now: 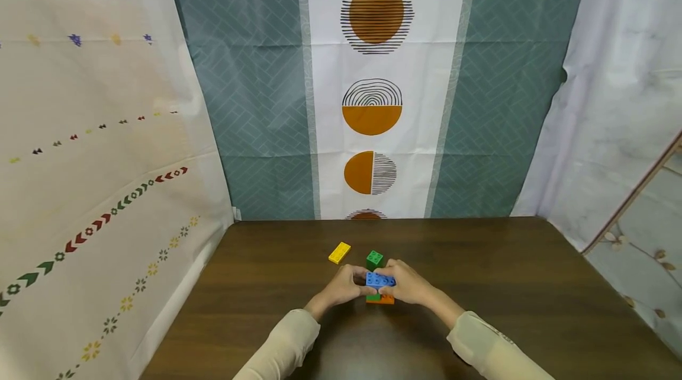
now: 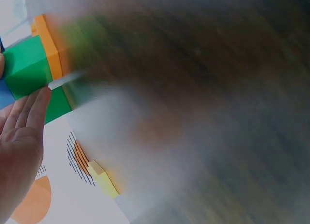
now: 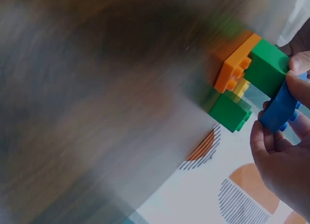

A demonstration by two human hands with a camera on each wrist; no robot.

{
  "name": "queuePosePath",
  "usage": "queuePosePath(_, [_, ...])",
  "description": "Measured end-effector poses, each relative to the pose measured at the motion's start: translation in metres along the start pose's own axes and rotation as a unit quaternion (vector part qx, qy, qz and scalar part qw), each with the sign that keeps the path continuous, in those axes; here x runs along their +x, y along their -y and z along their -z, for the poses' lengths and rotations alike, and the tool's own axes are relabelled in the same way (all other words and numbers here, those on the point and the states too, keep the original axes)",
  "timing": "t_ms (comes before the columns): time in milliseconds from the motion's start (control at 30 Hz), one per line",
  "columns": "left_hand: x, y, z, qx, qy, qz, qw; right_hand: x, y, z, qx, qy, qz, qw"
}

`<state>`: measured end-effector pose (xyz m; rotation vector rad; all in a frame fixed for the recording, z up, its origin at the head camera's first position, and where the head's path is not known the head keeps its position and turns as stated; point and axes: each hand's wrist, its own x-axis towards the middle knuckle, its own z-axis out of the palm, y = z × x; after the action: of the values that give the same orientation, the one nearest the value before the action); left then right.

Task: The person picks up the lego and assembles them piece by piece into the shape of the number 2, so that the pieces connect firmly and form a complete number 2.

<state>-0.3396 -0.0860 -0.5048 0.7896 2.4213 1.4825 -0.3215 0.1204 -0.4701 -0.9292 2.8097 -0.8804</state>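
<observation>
Both hands meet near the middle of the table around a blue building brick point(image 1: 379, 280) with studs on top. My left hand point(image 1: 343, 286) grips its left end between thumb and fingers. From the other side my right hand point(image 1: 409, 283) pinches the right part, thumb in front and fingers behind. Below the blue brick is a green brick point(image 3: 269, 66), which stands on one side of a flat orange brick point(image 3: 237, 64); orange studs show beside it. Blue and green appear to touch, but whether they are pressed fully together I cannot tell.
A second green brick point(image 1: 375, 258) stands on the table just behind the hands. Farther back and left lies a flat yellow brick point(image 1: 340, 252). The dark wooden table point(image 1: 266, 285) ends at a patterned curtain point(image 1: 261, 102), with light cloths hanging at both sides.
</observation>
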Motion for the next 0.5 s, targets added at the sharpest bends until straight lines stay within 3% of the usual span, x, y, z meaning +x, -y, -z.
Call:
queuePosePath(267, [0.0021,0.0007,0.0025,0.004,0.008,0.008,0.9999,0.0003,0.0019,-0.0021,0.004,-0.009,-0.015,1.0])
queuePosePath(500, [-0.0022,-0.0017,0.0027,0.01,0.009,0.012,0.9998,-0.0023,-0.0029,0.0001,0.033,0.002,0.018,0.999])
